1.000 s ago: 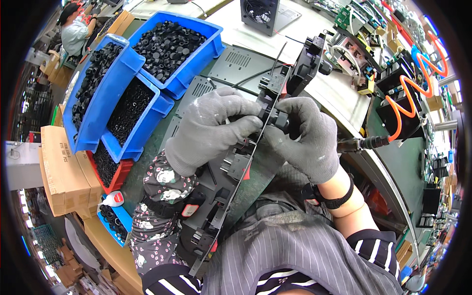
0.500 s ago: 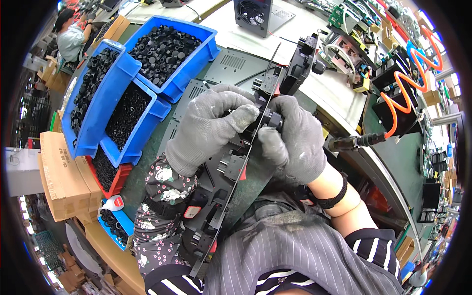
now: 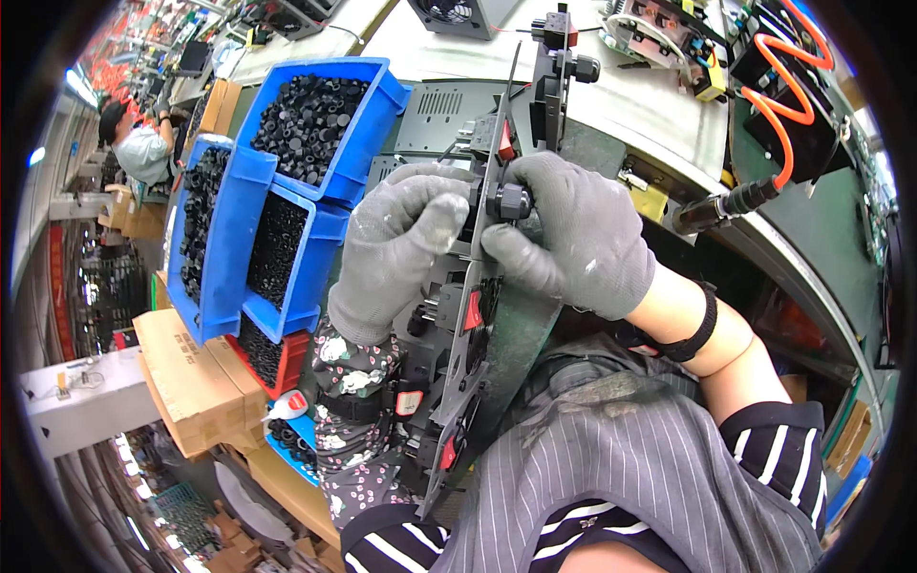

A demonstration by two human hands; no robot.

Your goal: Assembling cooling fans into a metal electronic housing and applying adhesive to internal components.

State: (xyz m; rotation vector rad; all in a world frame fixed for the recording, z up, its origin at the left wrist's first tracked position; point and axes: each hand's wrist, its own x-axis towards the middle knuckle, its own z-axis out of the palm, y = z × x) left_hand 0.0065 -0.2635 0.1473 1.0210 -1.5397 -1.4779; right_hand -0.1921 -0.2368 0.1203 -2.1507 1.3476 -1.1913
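A long dark metal panel (image 3: 471, 353) stands on edge between my hands, fitted with black sockets and red switches. My left hand (image 3: 396, 253), in a grey glove, presses on its left face near a black round fitting (image 3: 507, 201). My right hand (image 3: 578, 239), also gloved in grey, pinches that fitting from the right side of the panel. More black parts (image 3: 554, 57) sit on the panel's far end. The lower end of the panel rests against my lap.
Blue bins (image 3: 239, 239) of small black parts stand at the left, above a red bin (image 3: 282, 368) and cardboard boxes (image 3: 181, 382). An orange coiled hose (image 3: 788, 105) and a tool (image 3: 721, 205) lie at the right. Another person (image 3: 134, 148) works far left.
Both hands stay on the panel. My fingers have shifted around the round black fitting, and the view has drawn closer to the panel.
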